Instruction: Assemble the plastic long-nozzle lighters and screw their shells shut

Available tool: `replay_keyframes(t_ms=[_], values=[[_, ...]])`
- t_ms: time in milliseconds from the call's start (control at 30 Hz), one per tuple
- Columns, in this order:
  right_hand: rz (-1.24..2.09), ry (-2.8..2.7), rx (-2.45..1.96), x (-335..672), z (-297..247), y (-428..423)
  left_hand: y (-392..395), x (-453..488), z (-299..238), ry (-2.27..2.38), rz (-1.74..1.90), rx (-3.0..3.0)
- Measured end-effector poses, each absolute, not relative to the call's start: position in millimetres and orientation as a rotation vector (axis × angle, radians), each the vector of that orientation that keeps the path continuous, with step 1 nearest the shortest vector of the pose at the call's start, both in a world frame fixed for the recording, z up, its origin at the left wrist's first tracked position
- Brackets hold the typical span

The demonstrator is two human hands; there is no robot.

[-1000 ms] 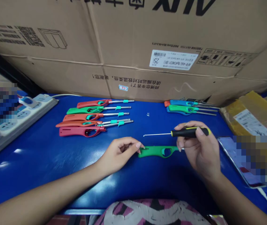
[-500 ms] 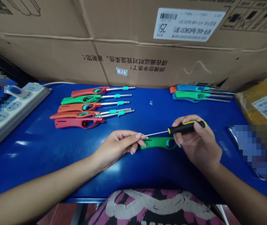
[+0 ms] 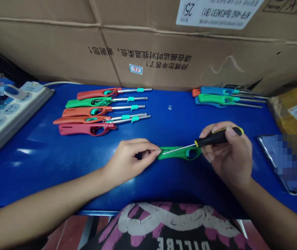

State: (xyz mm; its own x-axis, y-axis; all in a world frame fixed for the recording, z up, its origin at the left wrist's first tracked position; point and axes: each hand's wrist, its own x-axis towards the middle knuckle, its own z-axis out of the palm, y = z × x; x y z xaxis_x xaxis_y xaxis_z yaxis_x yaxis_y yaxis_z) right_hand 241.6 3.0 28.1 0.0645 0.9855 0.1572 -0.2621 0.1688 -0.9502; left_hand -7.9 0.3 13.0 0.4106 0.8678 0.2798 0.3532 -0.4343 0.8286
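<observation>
In the head view a green long-nosed lighter body [image 3: 178, 154] lies on the blue table in front of me, its slotted end toward the left. My left hand [image 3: 131, 158] has thumb and fingertips pinched together at that left end; anything between them is too small to make out. My right hand [image 3: 233, 158] is closed around the black and yellow handle of a screwdriver [image 3: 213, 138]. The thin shaft slants down to the left across the green body, its tip close to my left fingertips. My right fingers partly cover the body's right end.
Several red, orange and green lighters [image 3: 87, 111] with metal tubes lie at the left. Blue, green and orange lighters [image 3: 215, 98] are piled at the back right. A power strip [image 3: 10, 109] borders the left side, a phone [image 3: 271, 152] the right. A large cardboard box [image 3: 148, 45] stands behind.
My left fingertips have left the screwdriver tip and now pinch at the green lighter body's left end. My right hand has shifted slightly right with the screwdriver. The camera view has tilted down a little.
</observation>
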Motion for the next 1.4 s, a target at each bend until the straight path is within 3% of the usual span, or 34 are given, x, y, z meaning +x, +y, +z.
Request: replay_keyframes(t_ms=[233, 1400], values=[[1.106, -1.121, -0.937, 239.7, 26.8, -0.1, 1.5, -12.3, 9.3, 0.921, 0.972, 2.3], [1.099, -1.132, -0.979, 238.5, 25.9, 0.2, 0.0, -13.6, 9.9, 0.926, 0.938, 2.271]])
